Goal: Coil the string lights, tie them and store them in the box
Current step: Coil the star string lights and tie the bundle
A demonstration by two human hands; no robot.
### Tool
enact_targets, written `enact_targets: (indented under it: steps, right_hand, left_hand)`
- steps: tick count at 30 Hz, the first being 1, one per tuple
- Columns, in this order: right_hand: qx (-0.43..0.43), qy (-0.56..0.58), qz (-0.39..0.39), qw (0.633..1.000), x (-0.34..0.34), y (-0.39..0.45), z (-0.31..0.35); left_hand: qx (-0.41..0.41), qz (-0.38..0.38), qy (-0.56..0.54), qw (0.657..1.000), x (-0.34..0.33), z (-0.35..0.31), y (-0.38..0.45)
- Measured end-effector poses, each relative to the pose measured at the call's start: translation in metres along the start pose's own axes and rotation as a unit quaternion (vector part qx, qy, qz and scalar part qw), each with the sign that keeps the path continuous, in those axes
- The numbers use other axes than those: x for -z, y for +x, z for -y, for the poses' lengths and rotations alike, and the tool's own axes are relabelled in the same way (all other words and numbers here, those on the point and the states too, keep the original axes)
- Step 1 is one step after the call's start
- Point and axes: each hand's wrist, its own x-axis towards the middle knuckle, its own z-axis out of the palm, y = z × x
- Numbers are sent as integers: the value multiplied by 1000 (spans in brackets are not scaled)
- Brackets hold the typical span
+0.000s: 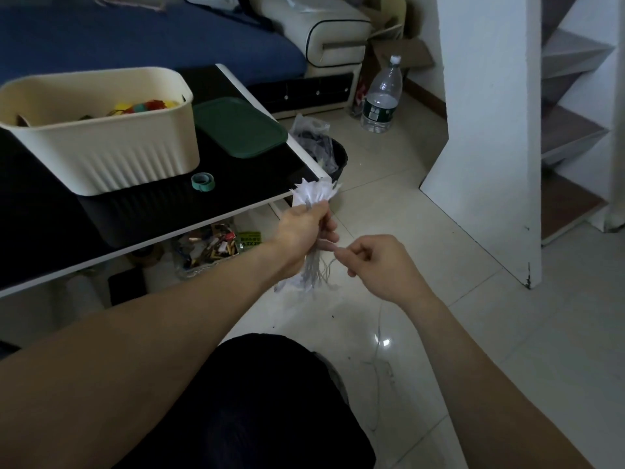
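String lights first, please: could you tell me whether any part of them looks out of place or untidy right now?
Yes. The left hand grips the coiled string lights, but a loose tail of wire trails from the right hand's grip down across the floor tiles, not yet wound in. The box sits with its green lid off beside it.

Dim, perhaps backlit; floor glare.
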Motion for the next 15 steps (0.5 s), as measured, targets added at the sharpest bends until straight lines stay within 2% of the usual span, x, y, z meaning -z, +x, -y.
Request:
enact_targets:
  steps: [3,5,8,10,12,14,15]
  right_hand:
    - [37,-9,9,999,-5,8,16]
    - [54,-20,56,997,-7,13,23]
    - [76,-97,131,984,-6,17,24]
    - [90,-84,110,986,-8,16,18]
    - [87,12,38,995,-14,10,9]
    - [58,67,-36,995,-20,3,-3]
    - [22,87,-44,995,-24,0,-8]
  left_hand:
    - [-4,13,57,998,-4,5,-8]
    - [20,35,76,996,-4,9,-13]
    - [61,21,136,989,3,12,-16]
    - [72,19,164,984,8,9,-15]
    - [85,17,169,982,11,5,-13]
    - [94,13,154,984,13,1,-10]
    - [95,9,138,986,15,0,-8]
